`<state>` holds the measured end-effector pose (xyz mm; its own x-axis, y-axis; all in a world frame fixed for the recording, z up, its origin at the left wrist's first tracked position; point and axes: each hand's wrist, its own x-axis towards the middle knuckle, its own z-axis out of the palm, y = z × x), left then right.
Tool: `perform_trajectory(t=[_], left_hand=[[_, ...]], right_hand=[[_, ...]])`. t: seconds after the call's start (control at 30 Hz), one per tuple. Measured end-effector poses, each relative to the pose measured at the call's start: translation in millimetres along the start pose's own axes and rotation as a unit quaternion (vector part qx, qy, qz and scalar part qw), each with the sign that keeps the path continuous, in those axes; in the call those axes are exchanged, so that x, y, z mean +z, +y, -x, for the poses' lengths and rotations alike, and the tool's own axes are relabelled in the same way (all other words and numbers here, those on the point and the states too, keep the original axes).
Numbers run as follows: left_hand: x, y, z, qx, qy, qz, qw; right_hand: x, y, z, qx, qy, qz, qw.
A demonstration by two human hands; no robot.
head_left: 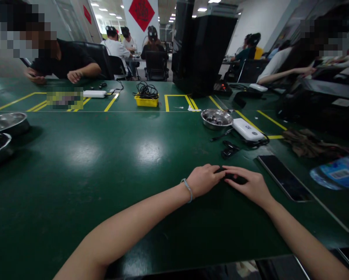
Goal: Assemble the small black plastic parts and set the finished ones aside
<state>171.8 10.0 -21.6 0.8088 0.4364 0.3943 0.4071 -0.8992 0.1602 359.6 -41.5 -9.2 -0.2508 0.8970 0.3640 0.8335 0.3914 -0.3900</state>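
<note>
Just above the green table (110,171), my left hand (203,181) and my right hand (254,186) meet at a small black object (237,179). Fingers of both hands are closed on it, the left at its left end and the right around its right part. Its kind cannot be made out, since the fingers cover much of it. A similar-looking black item (229,149) lies beyond my hands. To the right of my right hand rests a smartphone (283,177) with a dark screen.
A steel bowl (217,119) with dark round pieces stands beside a white power bank (247,129) with a cable. A bottle (337,171) lies at right. Steel bowls (7,122) sit far left. A yellow tray (147,102) holds black cables. Co-workers sit across the table.
</note>
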Motion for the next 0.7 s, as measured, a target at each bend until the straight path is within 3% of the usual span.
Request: perform_trajectory(t=[0.13, 0.27, 0.53, 0.7], left_hand=[[13.1, 15, -28, -0.015, 0.000, -0.013, 1.000], [13.5, 17, -30, -0.037, 0.020, -0.009, 0.999], [-19.3, -10, 22, -0.071, -0.006, 0.025, 0.997], [-43.1, -27, 67, -0.104, -0.034, 0.030, 0.994]], right_hand=[[-11, 20, 8, 0.081, 0.006, 0.009, 0.997], [-13, 33, 7, 0.091, 0.010, 0.019, 0.996], [-18, 65, 1, 0.064, 0.103, 0.163, 0.979], [-10, 58, -15, 0.020, 0.088, 0.219, 0.972]])
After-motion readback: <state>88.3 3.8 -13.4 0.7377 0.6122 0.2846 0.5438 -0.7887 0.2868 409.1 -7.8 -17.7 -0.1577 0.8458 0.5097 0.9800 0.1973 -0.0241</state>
